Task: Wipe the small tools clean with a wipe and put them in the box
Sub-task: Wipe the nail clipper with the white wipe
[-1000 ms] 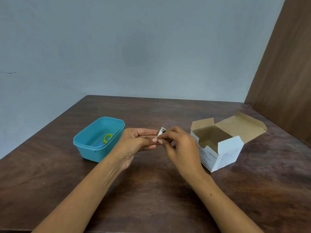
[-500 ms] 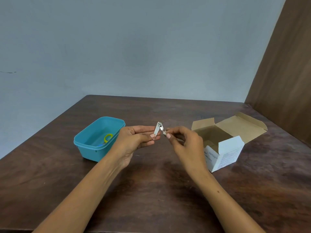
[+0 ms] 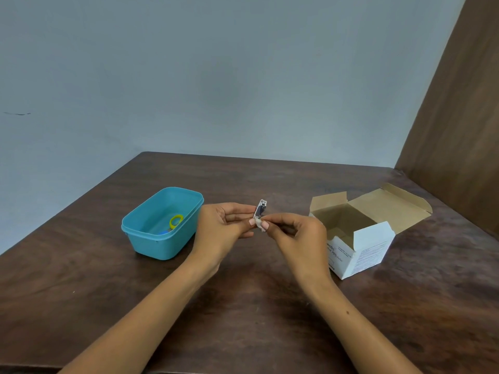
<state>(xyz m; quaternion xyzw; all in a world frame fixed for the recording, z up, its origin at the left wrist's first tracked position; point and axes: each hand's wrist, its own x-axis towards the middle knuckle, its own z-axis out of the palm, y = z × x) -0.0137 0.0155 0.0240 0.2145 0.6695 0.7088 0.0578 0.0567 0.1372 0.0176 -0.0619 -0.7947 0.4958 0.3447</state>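
Both forearms extended, left hand [image 3: 226, 225] and right hand [image 3: 294, 233] fingertip to fingertip, each pinching.

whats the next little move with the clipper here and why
Probably draw the wipe up along the nail clipper. The left hand holds the clipper upright by its lower end, and the right hand pinches the wipe against that same end, so the upper part looks unwiped. The teal box beside the left hand can wait.
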